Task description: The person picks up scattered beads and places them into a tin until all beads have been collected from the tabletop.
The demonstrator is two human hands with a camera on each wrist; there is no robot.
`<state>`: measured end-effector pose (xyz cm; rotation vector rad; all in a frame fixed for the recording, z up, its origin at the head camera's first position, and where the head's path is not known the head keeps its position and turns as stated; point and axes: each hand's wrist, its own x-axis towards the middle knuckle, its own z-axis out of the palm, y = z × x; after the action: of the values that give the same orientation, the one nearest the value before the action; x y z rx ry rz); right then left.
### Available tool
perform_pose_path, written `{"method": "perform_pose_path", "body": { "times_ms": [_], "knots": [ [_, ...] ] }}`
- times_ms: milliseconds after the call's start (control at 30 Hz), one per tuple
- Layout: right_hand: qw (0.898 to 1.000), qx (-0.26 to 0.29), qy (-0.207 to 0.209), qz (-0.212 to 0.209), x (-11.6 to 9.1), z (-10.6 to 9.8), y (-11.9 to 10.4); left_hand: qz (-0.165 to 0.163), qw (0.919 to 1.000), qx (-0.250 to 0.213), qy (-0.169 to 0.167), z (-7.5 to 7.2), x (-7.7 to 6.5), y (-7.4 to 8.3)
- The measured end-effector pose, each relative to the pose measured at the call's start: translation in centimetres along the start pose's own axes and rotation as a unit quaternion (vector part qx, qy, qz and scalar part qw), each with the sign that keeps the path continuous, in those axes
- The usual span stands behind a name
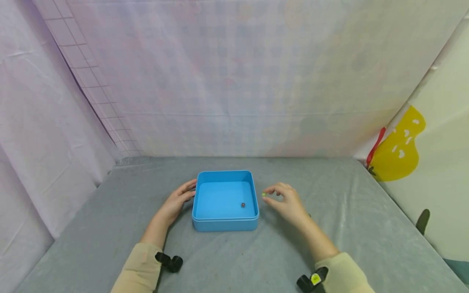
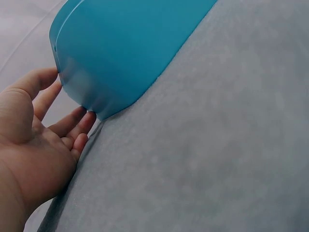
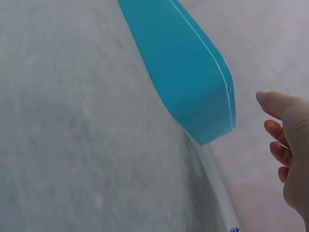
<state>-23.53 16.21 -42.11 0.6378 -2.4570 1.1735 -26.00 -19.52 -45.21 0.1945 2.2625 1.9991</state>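
A square blue open box [image 1: 225, 226] sits on the grey cloth, and one small brown bead [image 1: 243, 205] lies inside it toward the right. With extended fingertips my left hand [image 1: 177, 202] touches the box's left side; the left wrist view shows those fingers against a rounded corner of the blue wall [image 2: 111, 53]. Just right of the box, above the cloth, my right hand [image 1: 287, 203] pinches a tiny yellow-green piece [image 1: 263, 195] between thumb and finger. It looks bead-sized, but its exact shape is too small to tell. In the right wrist view this piece is hidden behind my hand [image 3: 294, 135].
Grey cloth [image 1: 220, 264] covers the table. A pale checked curtain [image 1: 227, 81] hangs behind it, with white fabric at both sides. A small dark item [image 1: 309, 215] shows beside my right wrist, and a little blue object [image 3: 234, 229] appears at the right wrist view's bottom edge.
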Motion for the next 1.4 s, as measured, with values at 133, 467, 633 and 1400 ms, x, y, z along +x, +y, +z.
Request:
{"method": "perform_pose_path", "body": {
  "times_ms": [133, 467, 633, 1400],
  "knots": [
    [1.0, -0.006, 0.003, -0.002, 0.2, 0.4, -0.2, 0.002, 1.0, 0.0, 0.001, 0.1, -0.1, 0.1],
    [1.0, 0.007, -0.002, 0.007, 0.7, 1.1, -1.2, -0.001, 1.0, 0.0, 0.001, 0.0, 0.0, 0.1],
    [1.0, 0.012, -0.003, 0.006, 1.0, 1.6, -1.6, -0.002, 1.0, -0.001, -0.001, 0.0, 0.1, 0.1],
    [0.999, 0.036, -0.026, 0.004, 2.1, 4.3, -2.9, -0.006, 1.0, -0.006, 0.004, 0.1, 0.0, 0.2]
  ]
}}
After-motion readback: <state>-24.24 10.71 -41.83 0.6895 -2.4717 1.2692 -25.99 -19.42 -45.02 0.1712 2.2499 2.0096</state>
